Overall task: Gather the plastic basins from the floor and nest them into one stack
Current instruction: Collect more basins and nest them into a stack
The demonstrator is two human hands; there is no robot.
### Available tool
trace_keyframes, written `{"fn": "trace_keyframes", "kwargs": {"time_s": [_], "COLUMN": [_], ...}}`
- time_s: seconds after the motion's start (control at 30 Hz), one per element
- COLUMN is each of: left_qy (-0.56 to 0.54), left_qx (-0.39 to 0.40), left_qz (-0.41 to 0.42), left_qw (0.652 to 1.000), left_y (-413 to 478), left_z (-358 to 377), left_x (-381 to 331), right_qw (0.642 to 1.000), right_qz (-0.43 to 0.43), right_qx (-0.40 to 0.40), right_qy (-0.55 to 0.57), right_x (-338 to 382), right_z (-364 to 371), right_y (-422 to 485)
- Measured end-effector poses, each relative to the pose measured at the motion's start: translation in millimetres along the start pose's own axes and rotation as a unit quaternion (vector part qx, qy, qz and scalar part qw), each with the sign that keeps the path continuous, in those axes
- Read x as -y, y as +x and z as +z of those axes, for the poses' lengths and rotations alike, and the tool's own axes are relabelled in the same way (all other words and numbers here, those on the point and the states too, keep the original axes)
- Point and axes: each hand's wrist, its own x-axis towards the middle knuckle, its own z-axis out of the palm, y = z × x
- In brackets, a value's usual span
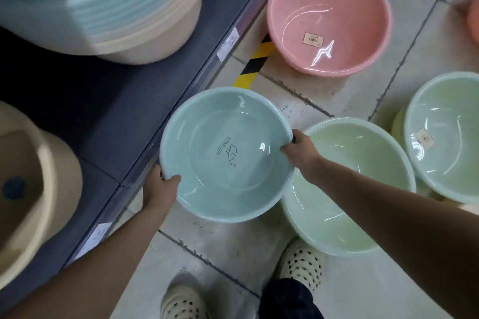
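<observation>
You hold the blue basin (228, 154) by its rim with both hands, mouth up and close to level. Your left hand (162, 189) grips the near-left edge, thumb over the lip and pressed onto the inner wall; the other fingers are hidden beneath the rim, so I cannot tell how they lie. Your right hand (298, 153) takes the opposite edge, thumb on the inside, fingers curled around the outside and pinching the lip. Gripping at 2 opposed points keeps a wide, shallow, flexible vessel from tipping, which I judge to be the reason for this hold.

The blue basin appears to be off the tiled floor (228, 254), carried just beside the edge of the grey shelf (103, 101) and overlapping the rim of the near green basin (350, 184), which sits on the floor to its right. Whether the 2 touch cannot be determined.

Remaining on the floor: the pink basin (329, 18) further ahead, with a label stuck inside, and a second green basin (445, 134) at the right, which seems to rest in another of its kind. A further pinkish rim shows at the far right edge.

Judgement: gathering is at an early stage, with 1 basin in hand and at least 3 unstacked. The mouth-up attitude suits lowering it straight into the near green basin, provided sizes match. Risk: a tilted entry could jam rim against wall.
</observation>
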Motion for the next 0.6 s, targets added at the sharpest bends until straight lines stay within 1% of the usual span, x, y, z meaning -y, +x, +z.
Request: {"fn": "trace_keyframes", "kwargs": {"time_s": [0.2, 0.4, 0.47, 0.53, 0.6], "left_qy": [-0.052, -0.105, -0.124, -0.146, -0.169], "left_qx": [0.006, 0.026, 0.037, 0.039, 0.031], "left_qz": [-0.015, -0.041, -0.067, -0.097, -0.098], "left_qw": [0.999, 0.993, 0.989, 0.984, 0.98], "left_y": [14.2, 26.2, 31.8, 33.3, 25.0], "left_z": [24.1, 40.2, 37.7, 30.9, 22.2], "left_x": [20.0, 16.8, 13.6, 7.3, -3.5], "right_qw": [0.997, 0.994, 0.997, 0.999, 0.999], "right_qz": [0.001, 0.026, 0.018, 0.013, 0.008], "right_qx": [-0.058, -0.076, -0.06, -0.051, -0.047], "right_qy": [-0.06, -0.07, -0.052, -0.005, 0.024], "right_x": [-11.2, -23.6, -31.1, -38.6, -44.1], "right_z": [18.0, 28.8, 29.2, 25.8, 18.3], "right_y": [32.4, 48.3, 43.2, 31.6, 11.6]}}
